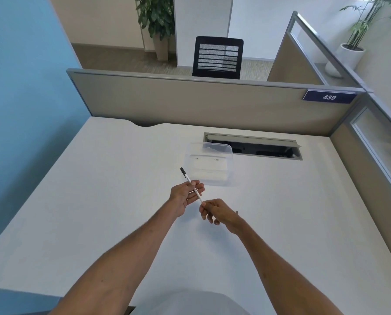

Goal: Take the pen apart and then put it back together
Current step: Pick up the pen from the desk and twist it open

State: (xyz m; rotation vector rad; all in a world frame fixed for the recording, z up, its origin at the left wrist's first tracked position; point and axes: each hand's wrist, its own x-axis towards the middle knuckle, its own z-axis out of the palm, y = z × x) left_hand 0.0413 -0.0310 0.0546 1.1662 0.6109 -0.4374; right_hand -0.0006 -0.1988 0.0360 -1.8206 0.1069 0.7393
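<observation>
A slim white pen (191, 184) with a black cap at its far end hangs in the air above the white desk (99, 201), slanting from upper left to lower right. My left hand (185, 195) holds its middle between thumb and fingers, palm turned up. My right hand (216, 211) pinches the near end of the pen, fingers curled around it. The pen looks whole; its near tip is hidden inside my right fingers.
A clear plastic box (209, 164) stands just beyond my hands. Behind it an open cable slot (253, 146) is cut into the desk. Grey partitions (190, 101) wall the desk at the back and right, a blue wall at left.
</observation>
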